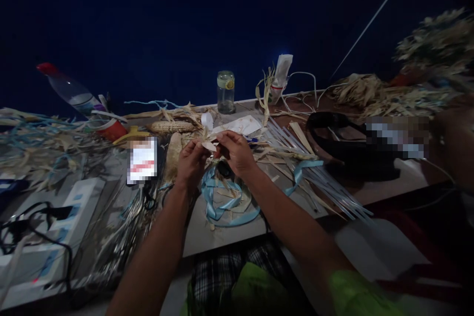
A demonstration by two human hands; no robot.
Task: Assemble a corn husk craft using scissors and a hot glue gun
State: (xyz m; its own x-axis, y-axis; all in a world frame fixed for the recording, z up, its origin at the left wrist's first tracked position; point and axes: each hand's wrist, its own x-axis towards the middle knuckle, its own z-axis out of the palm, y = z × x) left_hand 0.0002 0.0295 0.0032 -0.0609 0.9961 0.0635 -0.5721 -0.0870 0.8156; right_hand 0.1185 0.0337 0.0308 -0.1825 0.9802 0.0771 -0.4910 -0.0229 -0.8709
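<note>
Over the middle of the table, my left hand (191, 160) and my right hand (236, 152) are raised close together, fingertips almost meeting. Between them is a small pale petal-shaped piece of corn husk (209, 146), pinched by the left fingers. The right thumb and fingers are closed at its other side, where their exact grip is partly hidden. Below the hands lies a loose coil of light blue ribbon (222, 202). Just beyond them are an ear of corn (172, 127), a white round cap (207, 120) and a flat pale sheet (237, 126).
A glass jar (225, 94) stands at the back. Clear plastic sticks (329, 182) and a black iron-like object (344, 150) lie right; dried husks (359, 94) are behind. Left are a lit phone (142, 160), thin wires (126, 237), a power strip (70, 227) and a tilted bottle (68, 90).
</note>
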